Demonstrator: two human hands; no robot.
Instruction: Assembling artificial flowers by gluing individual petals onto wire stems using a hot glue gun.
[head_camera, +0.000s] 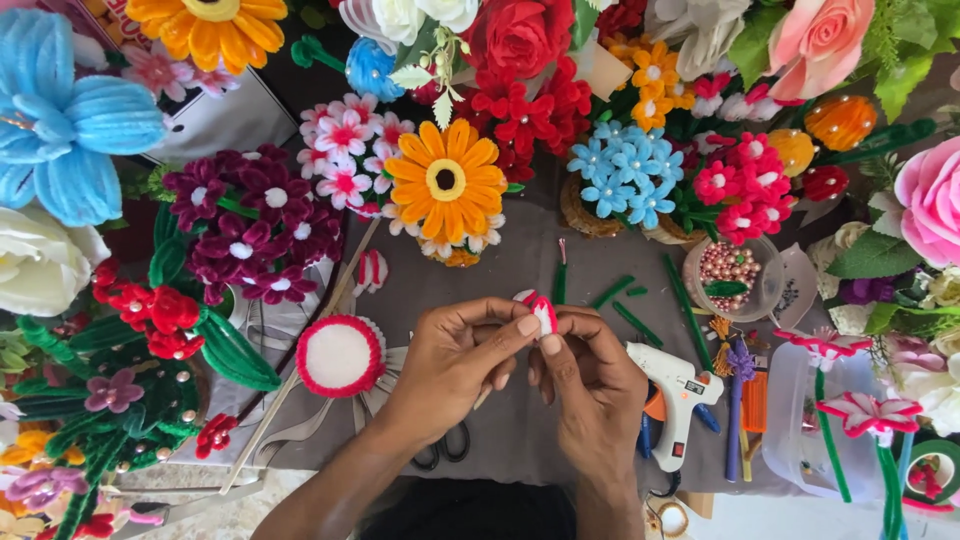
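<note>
Pinching a small red-and-white petal (540, 311) between the fingertips of both hands, I hold it just above the grey desk (500, 430), in front of me and near the middle of the head view. My left hand (455, 360) closes on it from the left with thumb and forefinger, and my right hand (590, 385) meets it from the right, so both hands grip the same little piece. I judge I am shaping or pressing this petal, which looks like the loose one (372, 270) lying further up the desk; any next move would call for a steady pinch, since the piece is tiny and soft. To my left a round white disc with a red fuzzy rim (339, 356) lies flat on the desk. To my right a white glue gun (675, 395) rests on its side, close to my right hand but apart from it. Beyond it a clear round bowl (757, 295) holds pinkish beads and a green leaf-like bit. At the right edge a clear plastic tub (800, 420) stands with red-and-white flowers on green stems at it. Green stem pieces (612, 292) lie scattered ahead.
</note>
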